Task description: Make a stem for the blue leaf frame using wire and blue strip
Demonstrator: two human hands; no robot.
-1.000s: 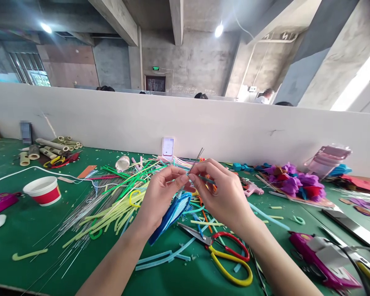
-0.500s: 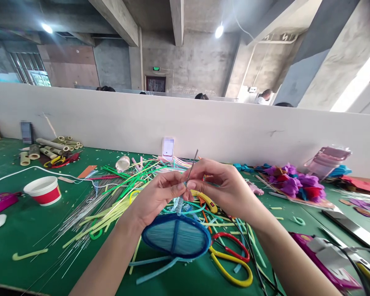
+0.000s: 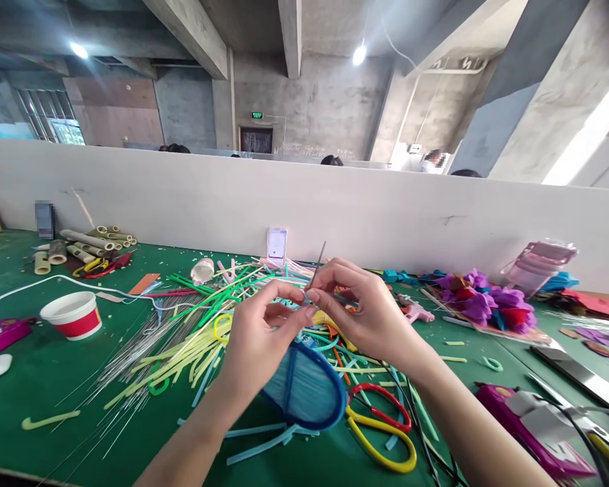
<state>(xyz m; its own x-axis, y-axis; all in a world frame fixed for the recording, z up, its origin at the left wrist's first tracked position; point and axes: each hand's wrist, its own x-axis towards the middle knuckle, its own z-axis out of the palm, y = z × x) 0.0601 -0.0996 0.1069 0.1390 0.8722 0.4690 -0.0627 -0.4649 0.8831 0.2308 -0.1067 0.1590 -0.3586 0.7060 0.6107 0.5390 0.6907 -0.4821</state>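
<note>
A blue oval, fan-like piece (image 3: 312,392) with a dark blue rim and a middle rib hangs tilted below my hands. Its thin wire stem (image 3: 319,261) sticks up between them, its lower part wrapped in pale blue. My left hand (image 3: 258,335) is closed on the stem with thumb and forefinger, covering the piece's upper left. Opposite it, my right hand (image 3: 363,308) pinches the same spot with bent fingers. The fingertips hide what exactly lies between them. Scissors (image 3: 400,427) with red and yellow handles lie just right of the oval.
Yellow-green strips (image 3: 183,365) and thin wires (image 3: 114,385) spread across the green table. A paper cup (image 3: 76,318) stands left, near bamboo pieces (image 3: 84,237). Purple flowers (image 3: 480,297) and a power strip (image 3: 538,433) are on the right. A white partition (image 3: 183,196) runs behind.
My left hand has turned and its wrist has shifted right, now covering part of the oval. The oval has swung, tilting down to the right. My right hand stays pinched at the stem.
</note>
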